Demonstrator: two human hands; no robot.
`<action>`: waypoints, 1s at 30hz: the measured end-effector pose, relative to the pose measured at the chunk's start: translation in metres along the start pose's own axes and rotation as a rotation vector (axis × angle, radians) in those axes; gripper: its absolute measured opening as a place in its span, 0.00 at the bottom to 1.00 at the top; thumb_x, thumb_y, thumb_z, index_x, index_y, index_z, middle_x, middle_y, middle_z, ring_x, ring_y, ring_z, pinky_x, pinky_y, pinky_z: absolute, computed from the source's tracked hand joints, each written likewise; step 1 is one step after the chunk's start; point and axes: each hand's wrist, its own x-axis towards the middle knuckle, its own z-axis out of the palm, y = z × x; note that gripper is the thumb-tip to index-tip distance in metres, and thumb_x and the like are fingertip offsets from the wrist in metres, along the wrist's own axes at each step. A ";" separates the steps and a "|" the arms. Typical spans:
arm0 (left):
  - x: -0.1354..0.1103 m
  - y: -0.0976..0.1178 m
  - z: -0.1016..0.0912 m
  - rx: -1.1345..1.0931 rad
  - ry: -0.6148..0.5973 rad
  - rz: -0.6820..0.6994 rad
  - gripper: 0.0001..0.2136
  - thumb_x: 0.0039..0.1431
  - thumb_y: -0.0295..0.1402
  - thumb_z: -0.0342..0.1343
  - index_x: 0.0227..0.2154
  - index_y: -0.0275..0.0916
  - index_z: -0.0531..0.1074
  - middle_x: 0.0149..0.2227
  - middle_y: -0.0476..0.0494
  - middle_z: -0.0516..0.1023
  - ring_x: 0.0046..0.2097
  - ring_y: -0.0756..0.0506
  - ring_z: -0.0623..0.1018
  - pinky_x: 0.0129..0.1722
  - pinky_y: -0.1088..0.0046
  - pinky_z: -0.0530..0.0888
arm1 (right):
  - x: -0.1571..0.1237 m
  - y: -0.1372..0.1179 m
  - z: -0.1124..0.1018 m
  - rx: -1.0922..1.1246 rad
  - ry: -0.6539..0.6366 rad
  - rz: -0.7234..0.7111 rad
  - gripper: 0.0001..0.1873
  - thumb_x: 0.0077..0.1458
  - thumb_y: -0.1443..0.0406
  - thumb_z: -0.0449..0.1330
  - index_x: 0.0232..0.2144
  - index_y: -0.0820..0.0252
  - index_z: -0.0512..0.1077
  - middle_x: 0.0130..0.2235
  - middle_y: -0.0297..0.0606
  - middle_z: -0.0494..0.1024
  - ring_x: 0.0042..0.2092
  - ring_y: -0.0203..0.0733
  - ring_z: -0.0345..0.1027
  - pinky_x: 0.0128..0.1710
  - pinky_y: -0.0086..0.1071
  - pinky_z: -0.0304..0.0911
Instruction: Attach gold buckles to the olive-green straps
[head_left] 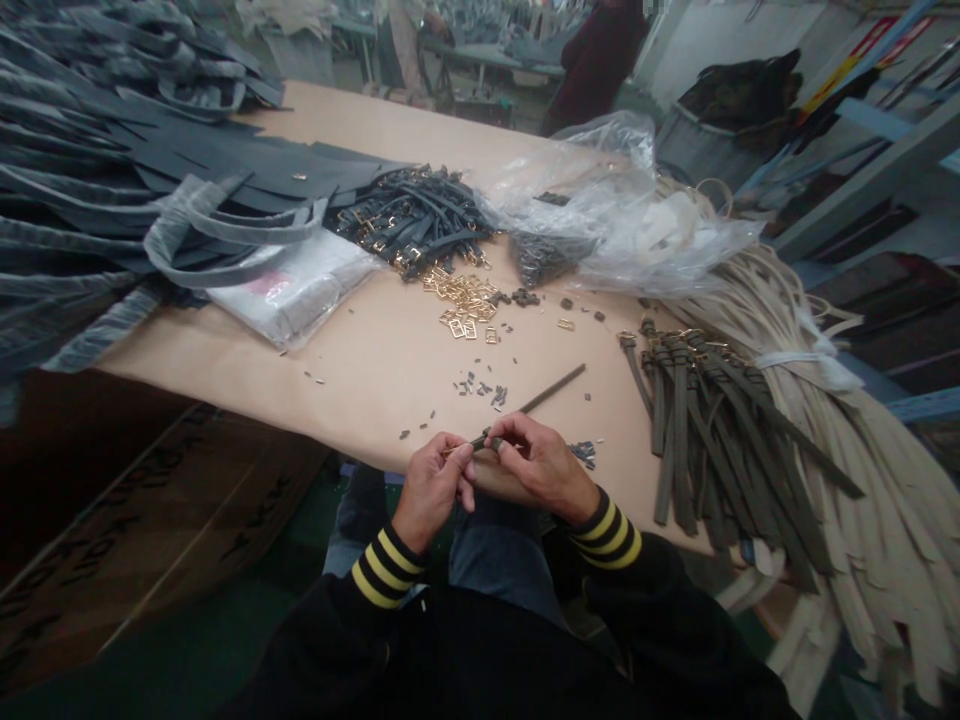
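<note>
Close to the table's front edge, my left hand (pixel 436 484) pinches the near end of a narrow dark olive strap (pixel 555 387), where a bit of gold metal shows. My right hand (pixel 541 462) is closed at the same end, thumb and forefinger pressed together on a small dark piece by the strap. The strap's free end points away to the right over the table. Just beyond my hands lie several small dark loops (pixel 480 388). Further back is a heap of gold buckles (pixel 461 295). The fingers partly hide the strap's held end.
Dark straps with buckles (pixel 420 215) are piled behind the gold ones. Finished-looking olive straps (pixel 697 430) and long beige strips (pixel 862 480) lie right. Grey strips (pixel 67 200) and a plastic-wrapped packet (pixel 292 290) lie left. Clear plastic bags (pixel 637 230) sit behind. A cardboard box (pixel 172 530) stands lower left.
</note>
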 end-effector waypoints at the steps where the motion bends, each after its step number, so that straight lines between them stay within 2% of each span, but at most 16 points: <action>1: 0.000 0.000 0.000 -0.003 0.000 -0.004 0.09 0.50 0.37 0.49 0.24 0.36 0.59 0.17 0.57 0.66 0.11 0.57 0.66 0.12 0.83 0.57 | 0.000 0.000 0.000 -0.012 0.000 -0.001 0.06 0.46 0.72 0.48 0.28 0.61 0.64 0.27 0.34 0.69 0.28 0.33 0.63 0.28 0.26 0.60; 5: 0.001 0.000 0.000 -0.018 -0.005 -0.007 0.09 0.49 0.37 0.50 0.24 0.36 0.59 0.17 0.57 0.66 0.11 0.57 0.66 0.12 0.83 0.57 | 0.001 0.002 0.000 -0.113 0.021 -0.009 0.07 0.47 0.72 0.49 0.28 0.60 0.65 0.24 0.31 0.67 0.25 0.32 0.60 0.27 0.26 0.57; 10: 0.001 0.000 -0.001 -0.025 -0.014 -0.006 0.09 0.50 0.37 0.50 0.23 0.36 0.59 0.17 0.57 0.66 0.11 0.57 0.66 0.12 0.83 0.58 | -0.001 0.004 0.002 -0.126 0.091 -0.039 0.08 0.47 0.72 0.50 0.27 0.60 0.68 0.29 0.36 0.71 0.31 0.36 0.64 0.33 0.29 0.60; 13: 0.001 0.001 -0.001 -0.014 -0.025 0.005 0.08 0.50 0.35 0.49 0.23 0.35 0.60 0.17 0.57 0.65 0.12 0.57 0.66 0.13 0.84 0.58 | 0.000 0.003 0.003 -0.115 0.099 0.019 0.05 0.46 0.70 0.53 0.26 0.60 0.68 0.27 0.35 0.71 0.29 0.36 0.64 0.31 0.29 0.61; 19: 0.000 0.001 -0.003 -0.038 -0.045 0.002 0.08 0.51 0.35 0.49 0.23 0.35 0.60 0.17 0.57 0.65 0.12 0.57 0.66 0.13 0.84 0.59 | 0.001 0.007 0.003 -0.006 0.050 0.164 0.04 0.45 0.70 0.53 0.24 0.60 0.67 0.21 0.32 0.70 0.24 0.35 0.63 0.26 0.28 0.61; 26: 0.002 -0.001 -0.010 -0.051 -0.135 -0.009 0.08 0.51 0.35 0.48 0.23 0.35 0.59 0.16 0.58 0.64 0.12 0.57 0.66 0.13 0.84 0.59 | 0.005 0.008 0.002 0.058 0.026 0.173 0.04 0.44 0.70 0.54 0.23 0.61 0.69 0.21 0.32 0.71 0.23 0.34 0.64 0.24 0.27 0.61; 30: 0.001 -0.002 -0.010 -0.055 -0.130 -0.003 0.09 0.51 0.35 0.49 0.23 0.36 0.59 0.16 0.58 0.64 0.12 0.57 0.66 0.14 0.83 0.59 | 0.007 0.008 0.001 0.037 -0.009 0.164 0.04 0.45 0.70 0.54 0.24 0.62 0.69 0.21 0.33 0.72 0.23 0.34 0.65 0.24 0.27 0.61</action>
